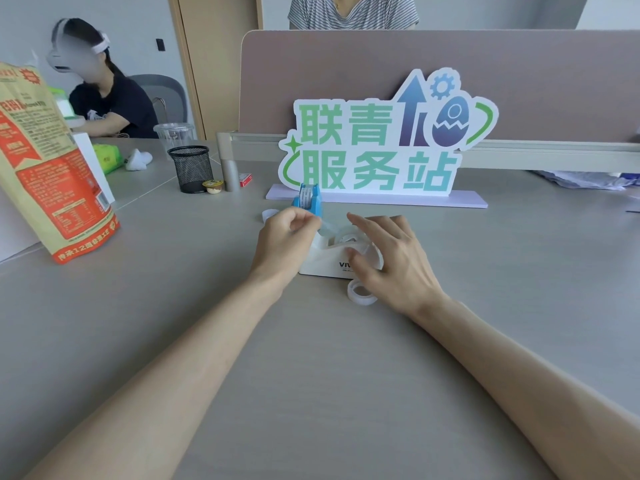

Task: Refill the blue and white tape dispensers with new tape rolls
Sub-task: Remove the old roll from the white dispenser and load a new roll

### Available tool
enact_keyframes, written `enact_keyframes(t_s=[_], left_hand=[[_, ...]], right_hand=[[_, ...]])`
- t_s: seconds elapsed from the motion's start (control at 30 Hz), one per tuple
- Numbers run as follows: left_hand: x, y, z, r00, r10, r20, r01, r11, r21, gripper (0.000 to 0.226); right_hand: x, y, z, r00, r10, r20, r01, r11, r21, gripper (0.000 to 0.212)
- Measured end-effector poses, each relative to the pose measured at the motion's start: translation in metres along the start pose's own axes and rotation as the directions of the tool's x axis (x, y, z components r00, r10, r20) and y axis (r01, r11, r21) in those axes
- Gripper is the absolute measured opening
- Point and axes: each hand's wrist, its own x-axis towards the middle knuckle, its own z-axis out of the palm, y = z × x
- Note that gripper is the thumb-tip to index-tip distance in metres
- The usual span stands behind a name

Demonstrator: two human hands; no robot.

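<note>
The white tape dispenser (pixel 325 259) sits on the grey desk with a clear tape roll (pixel 346 235) in its cradle. My left hand (pixel 284 240) pinches the loose end of that tape at the dispenser's front. My right hand (pixel 391 261) rests on the dispenser's right side, fingers spread. Just behind, the small blue dispenser (pixel 309 199) stands with a roll in it. One loose clear roll (pixel 362 292) lies flat beside my right hand, and another clear ring (pixel 269 214) lies left of the blue dispenser.
A large green-lettered sign (pixel 381 147) stands behind the dispensers. At left are a tall orange and tan bag (pixel 52 174), a black mesh pen cup (pixel 191 169) and a small yellow-lidded cup (pixel 212 186). One person sits at far left, another behind the divider.
</note>
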Motion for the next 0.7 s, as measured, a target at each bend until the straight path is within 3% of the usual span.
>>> enact_keyframes(t_s=[0.43, 0.7], left_hand=[[0.006, -0.003, -0.023, 0.981, -0.163, -0.103, 0.15, 0.981, -0.123, 0.013], [0.003, -0.005, -0.027, 0.983, -0.11, -0.147, 0.114, 0.993, 0.025, 0.009]], right_hand=[[-0.001, -0.004, -0.004, 0.999, 0.028, 0.027, -0.028, 1.0, -0.008, 0.048], [-0.001, -0.004, -0.005, 0.999, 0.046, 0.03, -0.046, 0.999, 0.001, 0.046]])
